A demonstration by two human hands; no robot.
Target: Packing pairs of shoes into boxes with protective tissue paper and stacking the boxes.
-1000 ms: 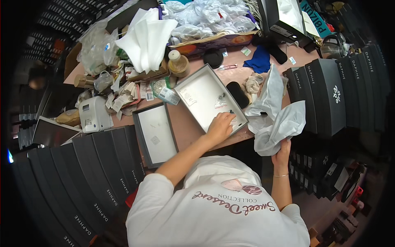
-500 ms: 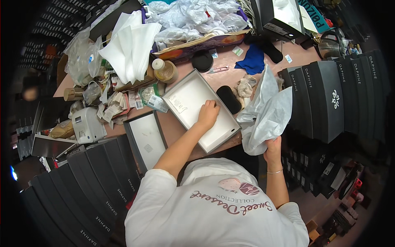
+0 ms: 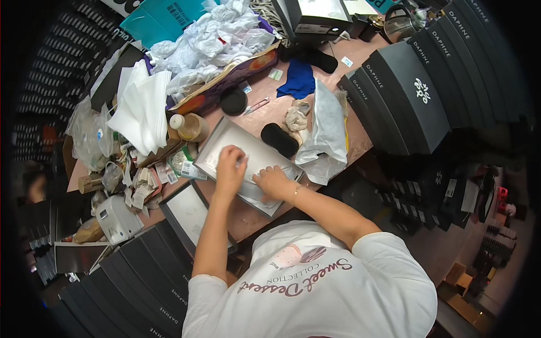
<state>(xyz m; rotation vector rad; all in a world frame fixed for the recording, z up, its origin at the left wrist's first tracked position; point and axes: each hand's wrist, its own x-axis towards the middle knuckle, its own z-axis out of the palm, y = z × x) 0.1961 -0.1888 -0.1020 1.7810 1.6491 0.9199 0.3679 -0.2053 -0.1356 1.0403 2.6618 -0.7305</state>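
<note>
We see both hands inside the box (image 3: 248, 163), left hand (image 3: 230, 169) and right hand (image 3: 272, 183) pressed flat, clasping nothing, box's long axis running upper-left to lower-right.

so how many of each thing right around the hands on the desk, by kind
open grey box: 1
box lid: 1
black shoe: 1
white dust bag: 1
blue cloth: 1
black round lid: 1
left hand and right hand, both in the box: 2
total: 8
</note>
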